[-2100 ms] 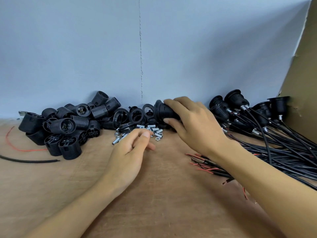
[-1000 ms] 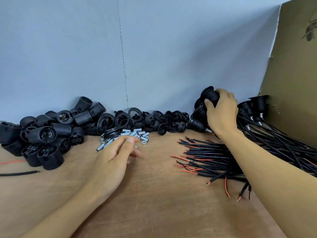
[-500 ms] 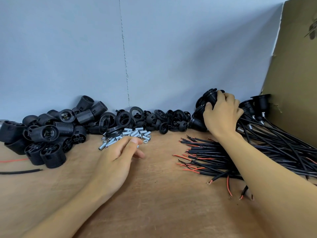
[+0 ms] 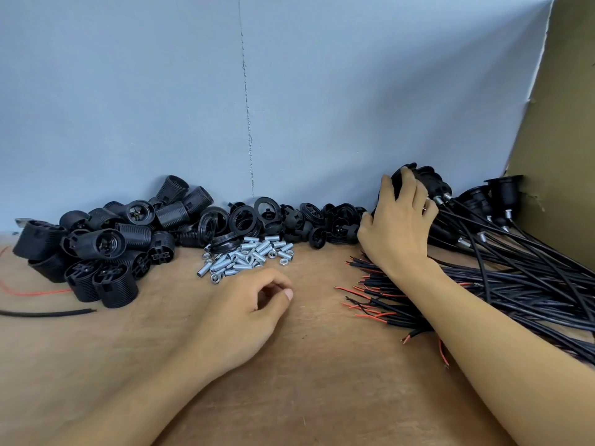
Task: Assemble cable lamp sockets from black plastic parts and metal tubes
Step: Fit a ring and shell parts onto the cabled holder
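Gripping a black cabled socket [image 4: 433,181] at the top of the heap of cabled sockets [image 4: 476,201] against the wall, the right hand [image 4: 399,230] has its fingers [image 4: 418,194] curled round that part. The heap's black cables [image 4: 531,284] trail over the wooden surface [image 4: 322,381] beside an upright cardboard panel [image 4: 563,123]. The left hand [image 4: 244,313] rests on the surface just in front of the loose metal tubes and nuts [image 4: 248,255], fingers loosely curled with nothing seen in them, while black rings [image 4: 289,220] and a pile of threaded socket bodies [image 4: 106,246] lie along the wall further left.
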{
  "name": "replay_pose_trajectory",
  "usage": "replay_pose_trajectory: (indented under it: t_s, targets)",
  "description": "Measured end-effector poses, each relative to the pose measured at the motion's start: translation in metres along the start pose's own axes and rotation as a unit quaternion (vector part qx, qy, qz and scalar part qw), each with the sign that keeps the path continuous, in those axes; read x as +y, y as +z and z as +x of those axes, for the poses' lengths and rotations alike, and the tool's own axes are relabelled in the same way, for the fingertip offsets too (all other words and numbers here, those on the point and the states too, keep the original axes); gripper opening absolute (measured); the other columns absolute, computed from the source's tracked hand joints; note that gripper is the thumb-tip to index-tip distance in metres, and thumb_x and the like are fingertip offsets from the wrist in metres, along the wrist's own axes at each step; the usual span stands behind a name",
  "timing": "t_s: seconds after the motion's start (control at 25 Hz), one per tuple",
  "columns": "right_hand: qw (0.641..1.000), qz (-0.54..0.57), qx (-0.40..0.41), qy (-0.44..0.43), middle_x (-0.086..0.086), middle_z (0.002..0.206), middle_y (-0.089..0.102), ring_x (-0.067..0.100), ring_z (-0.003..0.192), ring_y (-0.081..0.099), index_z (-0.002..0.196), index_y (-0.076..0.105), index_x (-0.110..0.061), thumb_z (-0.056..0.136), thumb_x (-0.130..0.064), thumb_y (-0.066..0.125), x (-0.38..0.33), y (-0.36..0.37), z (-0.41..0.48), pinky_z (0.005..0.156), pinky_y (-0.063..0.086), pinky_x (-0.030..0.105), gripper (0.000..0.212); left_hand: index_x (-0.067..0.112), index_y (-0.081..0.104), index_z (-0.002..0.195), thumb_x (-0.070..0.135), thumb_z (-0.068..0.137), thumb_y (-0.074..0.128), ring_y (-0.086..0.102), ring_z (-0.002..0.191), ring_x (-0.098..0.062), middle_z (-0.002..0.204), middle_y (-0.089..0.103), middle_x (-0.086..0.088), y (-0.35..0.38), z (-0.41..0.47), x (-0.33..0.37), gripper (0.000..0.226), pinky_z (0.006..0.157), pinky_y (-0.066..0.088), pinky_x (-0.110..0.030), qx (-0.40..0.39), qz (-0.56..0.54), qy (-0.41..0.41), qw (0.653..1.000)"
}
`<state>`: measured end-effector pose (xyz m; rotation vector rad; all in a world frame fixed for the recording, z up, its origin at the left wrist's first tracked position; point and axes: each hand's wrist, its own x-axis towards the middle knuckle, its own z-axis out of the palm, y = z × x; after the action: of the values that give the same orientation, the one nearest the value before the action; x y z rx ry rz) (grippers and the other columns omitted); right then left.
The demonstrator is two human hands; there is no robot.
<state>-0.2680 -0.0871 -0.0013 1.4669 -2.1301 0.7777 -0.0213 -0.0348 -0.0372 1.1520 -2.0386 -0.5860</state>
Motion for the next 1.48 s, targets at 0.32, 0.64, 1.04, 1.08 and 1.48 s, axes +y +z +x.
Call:
replay_pose_trajectory:
  t_s: [0.32,0.64,1.04,1.08,1.48]
  targets:
    - [1.000,0.024,-0.012,-0.005,0.021,0.160,0.018,0.037,0.146,0.018,0.145,0.041,-0.012,0.090,-0.025,0.061,-0.001,-0.003,-0.004,0.112,0.022,0.051,0.060,0.035,0.072,0.087,0.028,0.094,0.067,0.059,0.092,0.002,0.091,0.067,0.025,0.001,0.001,0.003,0.011,0.078,0.047,-0.019,-0.007,0.025,0.025,0.999]
    - [0.992,0.074,-0.059,-0.087,0.010,0.152,0.035,0.030,0.140,0.028,0.140,0.049,-0.016,0.093,-0.030,0.056,-0.045,-0.012,-0.025,0.109,0.022,0.044,0.050,0.037,0.070,0.090,0.015,0.092,0.069,0.059,0.092,0.005,0.088,0.066,0.023,0.002,0.000,0.002,0.023,0.075,0.040,-0.007,-0.004,0.018,0.034,0.999]
    - [0.948,0.159,-0.225,-0.160,0.002,0.120,0.061,0.024,0.113,0.055,0.131,0.062,-0.021,0.096,-0.026,0.057,-0.070,0.001,-0.056,0.092,0.049,0.038,0.035,0.028,0.052,0.086,-0.003,0.077,0.072,0.047,0.067,-0.005,0.075,0.055,0.005,-0.011,0.012,-0.016,0.038,0.061,0.035,-0.008,0.145,0.054,-0.060,0.986]
    - [0.948,0.158,-0.225,-0.161,0.002,0.120,0.061,0.023,0.114,0.054,0.130,0.063,-0.022,0.097,-0.029,0.058,-0.071,0.001,-0.055,0.092,0.049,0.038,0.035,0.028,0.052,0.085,-0.003,0.077,0.072,0.048,0.067,-0.005,0.074,0.056,0.005,-0.011,0.013,-0.017,0.038,0.061,0.035,-0.008,0.146,0.055,-0.061,0.986]
    - [0.930,0.189,-0.283,-0.136,-0.008,0.092,0.063,0.016,0.090,0.061,0.090,0.064,-0.029,0.088,-0.024,0.067,-0.071,-0.015,-0.055,0.079,0.053,0.034,0.006,0.040,0.059,0.082,0.012,0.081,0.076,0.053,0.087,0.003,0.077,0.058,0.012,-0.006,0.012,-0.019,0.033,0.065,0.035,-0.006,0.113,0.067,-0.037,0.991]
